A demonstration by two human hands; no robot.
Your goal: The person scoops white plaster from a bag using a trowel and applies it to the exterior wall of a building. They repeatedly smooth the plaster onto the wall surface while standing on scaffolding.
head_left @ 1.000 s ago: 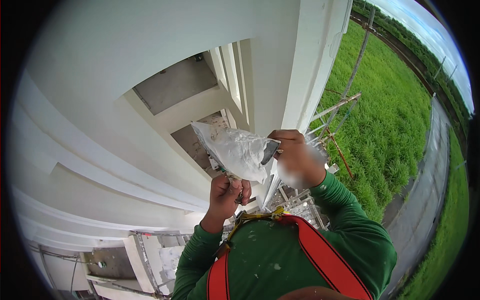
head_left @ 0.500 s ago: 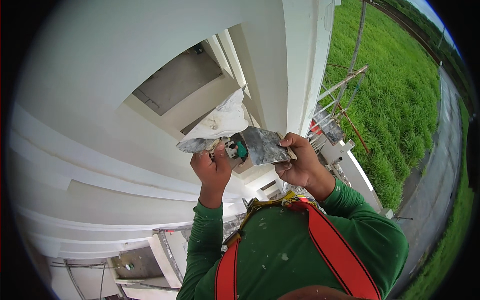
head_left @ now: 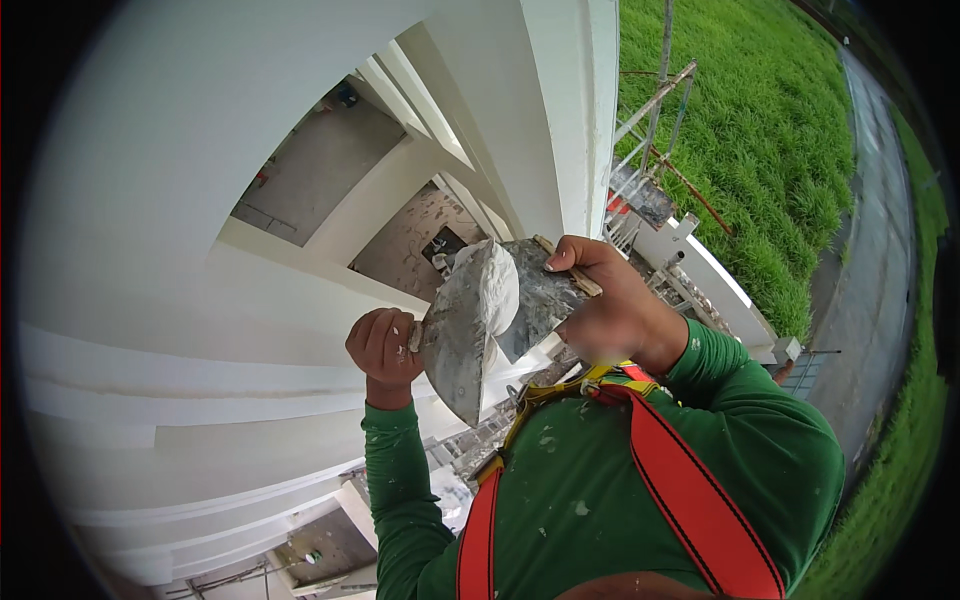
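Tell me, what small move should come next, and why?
Perhaps level the grey plate in the left grip: it looks steeply tilted, and thick white paste bulges at its side, beside the smeared blade in the right grip, so some might slip off.

Left arm [head_left: 402,480] is standing nearly upright; left hand [head_left: 386,348] is gripping with fingers [head_left: 370,335] curled. Right arm [head_left: 735,380] is slanting up and inward; right hand [head_left: 618,300] is gripping with thumb [head_left: 566,256] extended, its lower part showing blurred. Hands are sitting apart, the right slightly higher in view.
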